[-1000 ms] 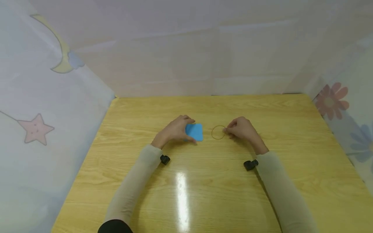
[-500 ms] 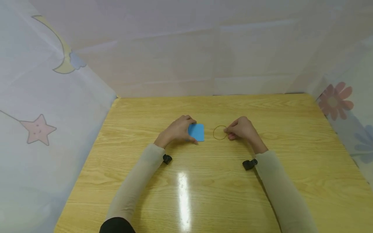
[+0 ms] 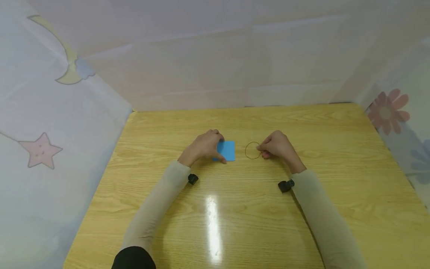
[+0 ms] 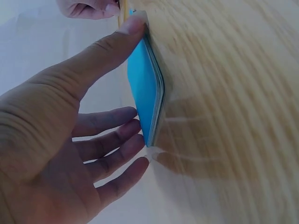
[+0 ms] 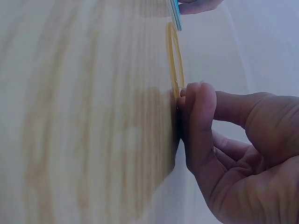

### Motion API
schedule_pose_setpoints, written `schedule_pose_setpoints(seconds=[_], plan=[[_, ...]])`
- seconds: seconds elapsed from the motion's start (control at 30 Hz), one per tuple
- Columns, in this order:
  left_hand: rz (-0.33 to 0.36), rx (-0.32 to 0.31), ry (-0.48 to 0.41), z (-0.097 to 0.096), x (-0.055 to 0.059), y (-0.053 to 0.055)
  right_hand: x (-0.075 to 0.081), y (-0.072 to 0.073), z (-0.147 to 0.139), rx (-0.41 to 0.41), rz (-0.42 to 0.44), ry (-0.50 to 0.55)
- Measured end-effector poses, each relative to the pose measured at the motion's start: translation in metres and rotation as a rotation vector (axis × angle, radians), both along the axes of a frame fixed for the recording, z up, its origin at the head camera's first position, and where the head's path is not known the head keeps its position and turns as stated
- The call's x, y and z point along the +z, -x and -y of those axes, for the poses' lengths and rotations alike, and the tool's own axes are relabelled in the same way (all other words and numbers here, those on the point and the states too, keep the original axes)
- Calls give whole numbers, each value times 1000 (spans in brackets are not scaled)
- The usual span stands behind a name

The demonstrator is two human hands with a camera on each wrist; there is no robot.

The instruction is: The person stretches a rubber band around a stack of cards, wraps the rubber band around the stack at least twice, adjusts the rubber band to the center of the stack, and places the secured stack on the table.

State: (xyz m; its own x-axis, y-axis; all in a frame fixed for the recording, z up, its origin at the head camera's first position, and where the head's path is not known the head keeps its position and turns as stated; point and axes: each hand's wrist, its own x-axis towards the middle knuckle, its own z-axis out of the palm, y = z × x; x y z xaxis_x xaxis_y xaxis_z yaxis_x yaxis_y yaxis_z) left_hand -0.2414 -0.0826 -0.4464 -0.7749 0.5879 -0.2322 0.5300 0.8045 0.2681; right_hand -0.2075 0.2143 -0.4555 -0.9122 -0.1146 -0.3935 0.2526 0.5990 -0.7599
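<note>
Left hand (image 3: 205, 146), head view: spread wide across the blue stack (image 3: 228, 151), thumb along its near edge, fingers at its far edge.
Right hand (image 3: 279, 145), head view: closed to a narrow pinch on the right side of the rubber band (image 3: 245, 150).
Gap, head view: a short strip of wood separates stack and band, which sit side by side near the middle of the worktop (image 3: 255, 213).
Edges, head view: the far edge meets the printed backdrop (image 3: 191, 56) well beyond both hands; a broad stretch of wood runs between the sleeves (image 3: 164, 200) toward the wearer.
Blue stack, left wrist view: thin layers show along its side, a detail the head view hides; the thumb tip rests at one end, fingertips gather at the other, the lowest finger just past the corner.
Rubber band, right wrist view: a slim loop seen nearly edge-on, held between thumb and forefinger; its far end seems to meet the stack here, though from above they stand apart. Whether it touches the wood all along, I cannot tell.
</note>
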Motion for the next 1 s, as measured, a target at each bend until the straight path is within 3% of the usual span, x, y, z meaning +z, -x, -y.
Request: schedule_pose_setpoints(seconds=[0.27,0.77,1.0], plan=[[29,30,-2,-2,2,-3,0,-1,1,4,10,0],[95,16,77,-13,8,2,-5,0,-2,32,-20,-9],[140,38,81,-11,9,3,-6,3,-1,49,-27,-20]])
